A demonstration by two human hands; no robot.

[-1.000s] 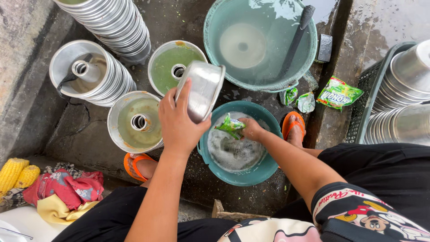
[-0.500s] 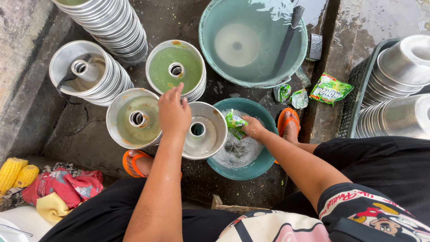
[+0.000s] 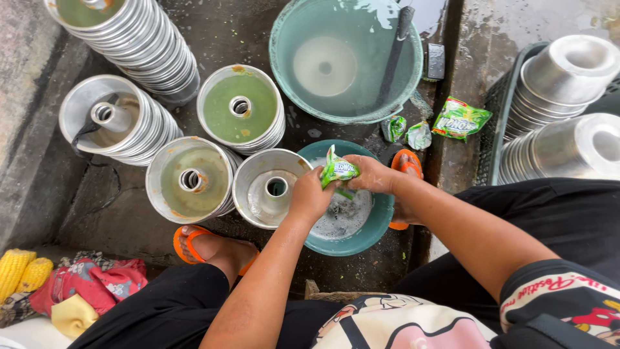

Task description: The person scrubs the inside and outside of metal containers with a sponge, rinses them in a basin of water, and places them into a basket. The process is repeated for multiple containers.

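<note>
I squat on a dark, wet concrete floor (image 3: 239, 39) in flat daylight. A raised grey slab (image 3: 26, 129) runs down the left of the frame. A pale, wet concrete step (image 3: 516, 26) fills the upper right.

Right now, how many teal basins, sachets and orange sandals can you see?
Teal basins: 2
Sachets: 4 (one held, three on the ground)
Orange sandals: 2
Total: 8
</note>
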